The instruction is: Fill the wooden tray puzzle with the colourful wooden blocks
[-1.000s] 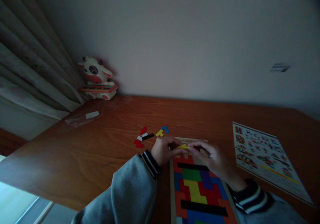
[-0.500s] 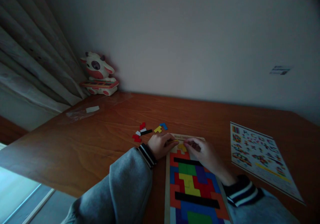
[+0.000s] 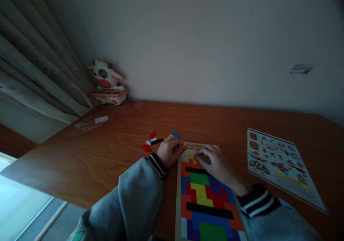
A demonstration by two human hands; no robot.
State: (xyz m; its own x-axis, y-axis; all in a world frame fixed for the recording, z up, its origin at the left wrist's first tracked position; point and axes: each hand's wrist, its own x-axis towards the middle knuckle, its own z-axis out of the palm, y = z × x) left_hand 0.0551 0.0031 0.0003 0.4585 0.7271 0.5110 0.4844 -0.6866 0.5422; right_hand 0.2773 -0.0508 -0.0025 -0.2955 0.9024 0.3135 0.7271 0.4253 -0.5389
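A wooden puzzle board stands in front of me, filled over much of its surface with coloured block-shaped pieces. My left hand is at its upper left corner, thumb and fingers pinched on a small yellow puzzle piece. Bent over the board's upper part is my right hand, its fingertips closed at the edge of another yellow puzzle piece. Those fingers partly cover that piece. Below it lie a black bar and a green piece.
Loose red pieces, white ones, a black bar and a blue piece lie beyond my left hand. A printed pattern sheet lies at right. A toy cow keyboard stands by the curtain; clear plastic wrap lies near it.
My left hand has moved slightly up and left, away from the right hand, with the yellow piece. My right hand has shifted slightly left over the other yellow piece.
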